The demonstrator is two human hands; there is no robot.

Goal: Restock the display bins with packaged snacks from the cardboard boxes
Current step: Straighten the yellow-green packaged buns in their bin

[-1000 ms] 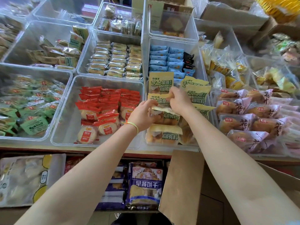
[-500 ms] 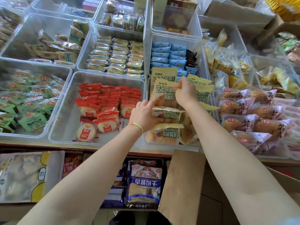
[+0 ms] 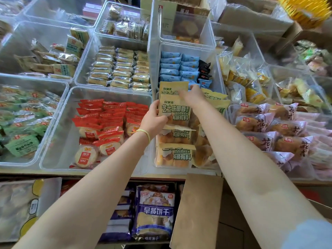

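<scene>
Here, both hands meet over the clear bin (image 3: 156, 97) that holds the yellow-and-green bread packets, and that bin serves as the landmark for the rest. The left hand (image 3: 154, 119) grips the lower left edge of one yellow bread packet (image 3: 175, 109), thumb on its printed face and fingers curled behind, holding it upright above the packets already lying in the bin. The right hand (image 3: 193, 96) reaches to the packet's upper right corner; its fingers are blurred, so whether they pinch the packet or only touch it cannot be told. A second yellow packet (image 3: 173, 87) stands just behind the held one, and more lie flat nearer the bin's front wall. A thin yellow-green band (image 3: 144, 133) circles the left wrist. Left of the bin sits a bin of red-wrapped round cakes (image 3: 100, 126); behind it, a bin of blue packets (image 3: 177, 67); to its right, pink-wrapped buns (image 3: 269, 126). Below the bin's front edge, a brown cardboard box flap (image 3: 197, 209) stands up, with a purple biscuit bag (image 3: 154, 212) on the lower shelf to the flap's left.
</scene>
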